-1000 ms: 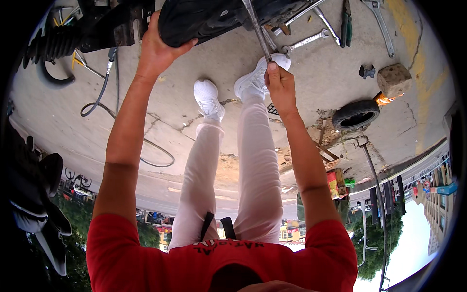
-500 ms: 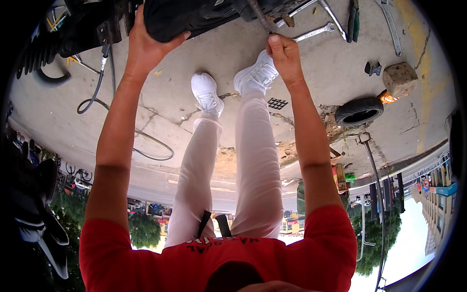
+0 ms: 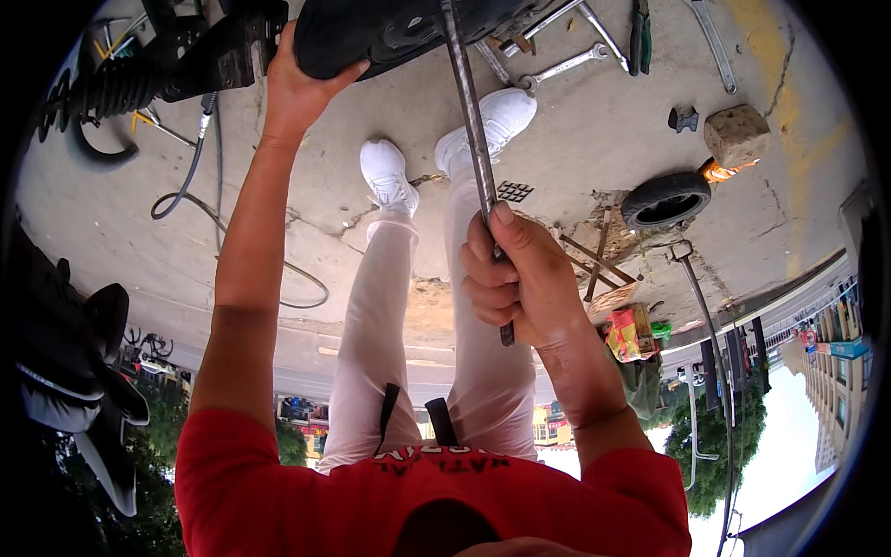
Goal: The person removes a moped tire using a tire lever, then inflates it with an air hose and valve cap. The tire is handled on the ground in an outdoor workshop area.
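My right hand point(image 3: 524, 278) is closed around the lower part of a long dark metal bar point(image 3: 471, 116), which looks like a tyre lever. The bar slants up to the top edge of the picture, passing in front of a black rounded part point(image 3: 394, 37) that looks like a tyre. My left hand point(image 3: 302, 88) grips the left side of this tyre, thumb along its lower edge and fingers partly hidden behind it. Beside it on the left are a black spring point(image 3: 107, 93) and dark vehicle parts.
On the concrete lie a combination wrench point(image 3: 571, 65), green-handled pliers point(image 3: 640, 37) and an adjustable wrench point(image 3: 713, 46). Farther right are a stone block point(image 3: 738, 135) and a loose small tyre point(image 3: 665, 200). A hose point(image 3: 190, 195) curls across the ground at left.
My right hand has come down toward my body with the bar, and much more of the bar shows. My left hand stays on the tyre; the view has shifted slightly.
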`<state>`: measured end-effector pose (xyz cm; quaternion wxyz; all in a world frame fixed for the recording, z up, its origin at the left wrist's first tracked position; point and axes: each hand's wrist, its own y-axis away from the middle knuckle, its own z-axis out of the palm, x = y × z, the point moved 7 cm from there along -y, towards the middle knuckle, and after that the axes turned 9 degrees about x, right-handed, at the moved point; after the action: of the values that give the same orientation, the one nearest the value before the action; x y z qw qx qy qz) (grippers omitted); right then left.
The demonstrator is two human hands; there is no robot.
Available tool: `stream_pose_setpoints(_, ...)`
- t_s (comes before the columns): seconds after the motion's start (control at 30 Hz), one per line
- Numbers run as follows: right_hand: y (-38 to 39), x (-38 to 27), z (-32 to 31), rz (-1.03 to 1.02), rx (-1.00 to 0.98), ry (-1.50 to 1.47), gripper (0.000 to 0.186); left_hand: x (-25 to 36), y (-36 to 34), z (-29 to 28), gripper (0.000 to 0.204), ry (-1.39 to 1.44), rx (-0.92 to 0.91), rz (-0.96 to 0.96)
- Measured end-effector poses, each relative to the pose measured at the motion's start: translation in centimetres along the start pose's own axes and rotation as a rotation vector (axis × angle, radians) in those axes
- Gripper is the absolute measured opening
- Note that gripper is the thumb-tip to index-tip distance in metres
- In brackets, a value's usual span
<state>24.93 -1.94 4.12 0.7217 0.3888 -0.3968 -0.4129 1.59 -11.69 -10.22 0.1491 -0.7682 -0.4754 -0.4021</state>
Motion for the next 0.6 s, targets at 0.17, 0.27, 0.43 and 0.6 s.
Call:
stream_pose_setpoints(0.17,4.3,-0.2,6.0,0.144,0.034,-0.313,0.033,1.0,0.8,0.5,0.059,0.017,0.016,-0.091)
stream_pose_setpoints(0.27,5.9,-1.1,10.2,0.106,-0.019,-0.585,0.028,1.4,1.1,0.7,0.056,0.036,0.018,-0.134)
stream_pose_setpoints(0.43,6.9,-3.1,10.6,0.221,-0.238,-0.906,0.022,0.7,1.4,0.0,0.064,0.082,-0.045,-0.168)
stream_pose_setpoints(0.6,7.8,-4.2,9.9,0.247,-0.238,-0.979,0.02,8.7,-1.4,-1.3,0.094,0.045,-0.073,0.195)
